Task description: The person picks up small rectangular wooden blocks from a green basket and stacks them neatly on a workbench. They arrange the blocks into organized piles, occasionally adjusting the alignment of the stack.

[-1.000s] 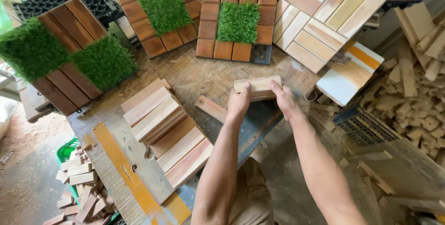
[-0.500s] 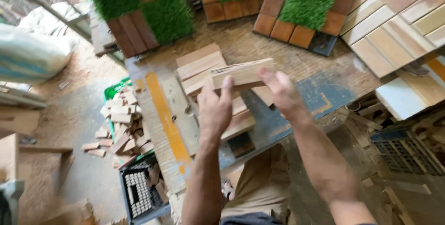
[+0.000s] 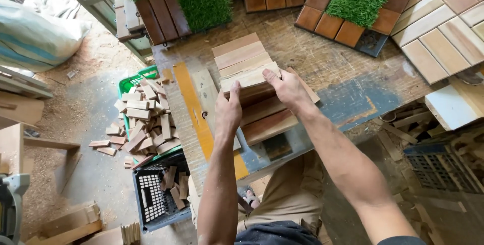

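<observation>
Smooth, matt wooden slats (image 3: 249,81) lie on a rough, worn wooden tabletop (image 3: 322,63) with chipped blue and yellow paint.

A woodworking workshop: worn workbench (image 3: 333,68), offcut crate (image 3: 132,81) (sawdust underfoot), wooden deck tiles (image 3: 438,28).

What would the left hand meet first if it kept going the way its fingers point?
The left hand points up the bench, fingers on the end of the slat bundle. Past that, probably the row of pale slats beyond; depth is unclear.
</observation>
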